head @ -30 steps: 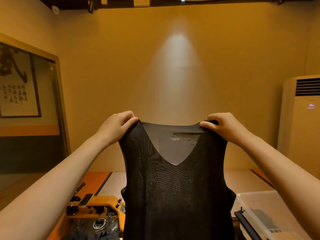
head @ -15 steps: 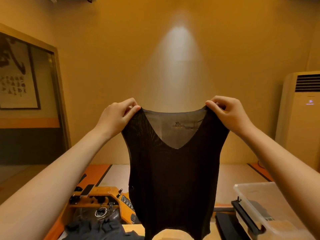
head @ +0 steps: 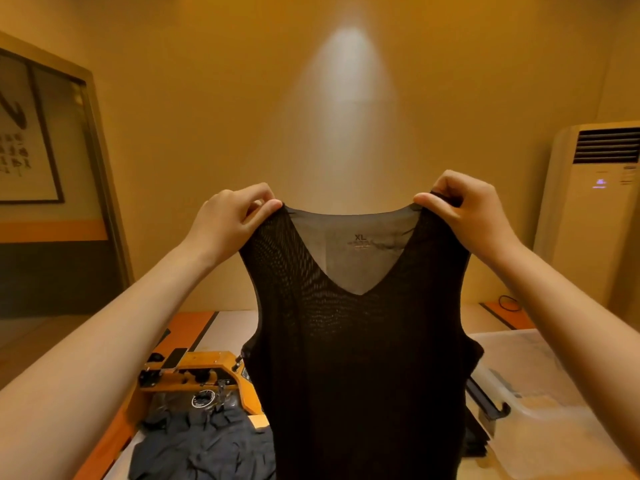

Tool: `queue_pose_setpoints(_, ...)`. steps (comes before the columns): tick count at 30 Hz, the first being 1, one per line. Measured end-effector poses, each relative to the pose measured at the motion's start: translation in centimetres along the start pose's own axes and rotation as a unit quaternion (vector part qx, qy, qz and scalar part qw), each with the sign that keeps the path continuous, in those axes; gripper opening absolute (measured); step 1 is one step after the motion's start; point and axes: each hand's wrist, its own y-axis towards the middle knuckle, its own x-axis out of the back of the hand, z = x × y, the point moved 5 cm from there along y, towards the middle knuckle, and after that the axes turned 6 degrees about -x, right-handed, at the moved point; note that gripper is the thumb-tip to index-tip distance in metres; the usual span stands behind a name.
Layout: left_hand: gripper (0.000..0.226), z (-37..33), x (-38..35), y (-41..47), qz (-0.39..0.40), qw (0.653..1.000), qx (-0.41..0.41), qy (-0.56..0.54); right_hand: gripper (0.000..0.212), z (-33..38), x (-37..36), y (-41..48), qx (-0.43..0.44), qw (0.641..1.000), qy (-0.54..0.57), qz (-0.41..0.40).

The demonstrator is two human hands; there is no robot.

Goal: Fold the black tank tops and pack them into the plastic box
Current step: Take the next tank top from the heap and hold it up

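The tank top (head: 360, 358), perhaps slightly lower

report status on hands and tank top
Left hand and right hand each pinching a shoulder strap. Black tank top hanging unfolded, held up in the air. Plastic box low right, partly hidden behind it; dark clothes pile low left.

The black top (head: 356, 358) runs off the bottom of the frame, so its hem is out of sight. It covers the near side of the plastic box (head: 540, 410) at lower right. The tiny words under "XL" are too small to read. The dark pile (head: 204, 445) at lower left, maybe more tops, is cut off too.
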Motion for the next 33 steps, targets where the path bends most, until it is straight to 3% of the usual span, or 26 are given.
queue_pose_setpoints(7,0.028,1.2,-3.2,0.9,0.032,0.999,0.002,-0.010,0.029,-2.8,-0.9,-0.5,-0.042,0.999,0.007,0.025)
queue_pose_setpoints(12,0.024,4.5,-10.3,0.8,0.120,0.992,0.042,-0.025,0.033,-8.8,-5.2,-1.0,-0.116,0.988,-0.001,0.105)
queue_pose_setpoints(18,0.027,11.6,-25.3,-2.5,0.248,0.961,0.118,-0.036,0.043,-21.6,-16.5,-4.5,-0.244,0.945,-0.026,0.217)
queue_pose_setpoints(23,0.027,16.1,-37.8,-8.3,0.333,0.926,0.175,-0.031,0.035,-31.2,-25.5,-10.4,-0.325,0.902,-0.046,0.281)
queue_pose_setpoints(33,0.027,20.9,-51.9,-17.2,0.389,0.897,0.207,0.028,0.035,-42.5,-36.3,-19.4,-0.386,0.845,-0.134,0.344)
